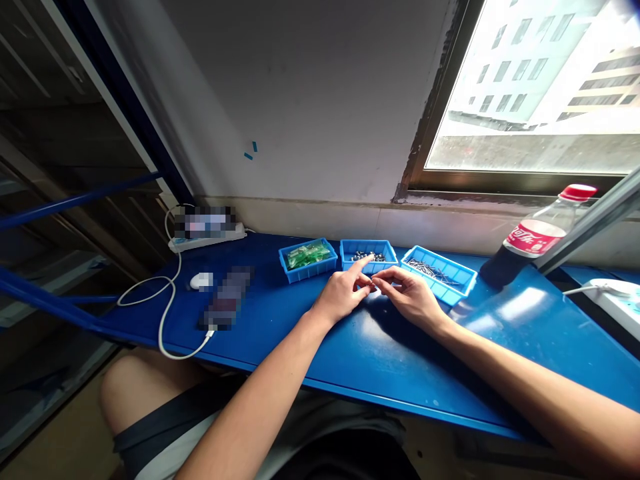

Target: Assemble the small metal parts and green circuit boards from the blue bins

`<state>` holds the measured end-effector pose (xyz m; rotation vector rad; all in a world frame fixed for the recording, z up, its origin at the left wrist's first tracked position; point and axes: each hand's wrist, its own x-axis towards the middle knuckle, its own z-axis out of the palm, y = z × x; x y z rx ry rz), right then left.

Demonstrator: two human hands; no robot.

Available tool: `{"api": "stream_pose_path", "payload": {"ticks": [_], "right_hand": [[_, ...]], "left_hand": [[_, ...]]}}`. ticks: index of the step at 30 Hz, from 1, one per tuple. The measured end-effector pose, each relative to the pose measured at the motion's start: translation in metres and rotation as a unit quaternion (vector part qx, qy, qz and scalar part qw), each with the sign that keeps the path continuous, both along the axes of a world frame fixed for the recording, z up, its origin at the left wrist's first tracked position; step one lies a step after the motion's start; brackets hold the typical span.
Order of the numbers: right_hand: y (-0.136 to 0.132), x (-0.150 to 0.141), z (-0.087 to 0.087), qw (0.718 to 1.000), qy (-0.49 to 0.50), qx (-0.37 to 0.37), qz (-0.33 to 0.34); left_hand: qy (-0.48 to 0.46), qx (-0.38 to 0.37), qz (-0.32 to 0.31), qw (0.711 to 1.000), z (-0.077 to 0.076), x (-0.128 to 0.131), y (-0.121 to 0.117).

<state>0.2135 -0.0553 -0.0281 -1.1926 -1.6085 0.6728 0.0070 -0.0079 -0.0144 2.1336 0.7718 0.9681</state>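
Note:
My left hand (343, 293) is over the blue table, its index finger stretched toward the middle blue bin (369, 245), which holds small dark and shiny metal pieces (361, 257). Its thumb and other fingers are closed close to the fingertips of my right hand (407, 293). The right thumb and index finger are pinched together. Whatever is between the two hands is too small to make out. To the left stands a blue bin (313, 271) of green, clear-looking pieces (310, 253). On the right, a tilted blue bin (463, 288) contains thin metal screws or nails (427, 269).
A cola bottle (535, 237) stands at the right by a grey metal bar (595, 213). A phone (229, 300) with a white cable (161, 327), a white rounded object (201, 281) and a power strip (230, 235) lie left. Another power strip (617, 303) is far right.

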Motion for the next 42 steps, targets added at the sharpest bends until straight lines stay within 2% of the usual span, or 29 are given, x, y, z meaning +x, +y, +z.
{"api": "stream_pose_path", "payload": {"ticks": [4,9,12,18,22,26,31,36,42], "right_hand": [[0.0,-0.001,0.0,1.0,-0.006,0.005,-0.019],[0.0,-0.002,-0.002,0.998,-0.053,0.031,0.005],[-0.001,-0.003,0.0,0.997,-0.066,0.029,0.011],[-0.007,-0.006,0.009,0.998,0.019,-0.044,0.036],[-0.007,-0.007,0.009,0.998,-0.004,-0.035,0.046],[-0.007,-0.008,0.006,0.997,-0.004,-0.031,0.066],[-0.008,-0.01,0.007,0.997,0.013,-0.042,0.07],[-0.009,-0.011,0.008,0.997,0.021,-0.028,0.068],[-0.007,-0.008,0.007,0.997,0.009,-0.039,0.062]], "left_hand": [[-0.081,-0.019,0.035,0.996,0.005,0.001,0.002],[-0.123,-0.046,0.031,0.991,0.007,0.001,0.002],[-0.124,-0.062,0.026,0.99,0.006,0.002,0.002],[-0.118,-0.035,0.01,0.992,0.005,0.003,0.005],[-0.139,-0.064,-0.007,0.988,0.003,0.003,0.007],[-0.144,-0.086,0.008,0.986,0.002,0.002,0.007],[-0.134,-0.085,0.021,0.987,0.003,0.002,0.007],[-0.11,-0.078,0.015,0.991,0.003,0.002,0.007],[-0.129,-0.097,-0.004,0.987,-0.002,0.003,0.009]]}}
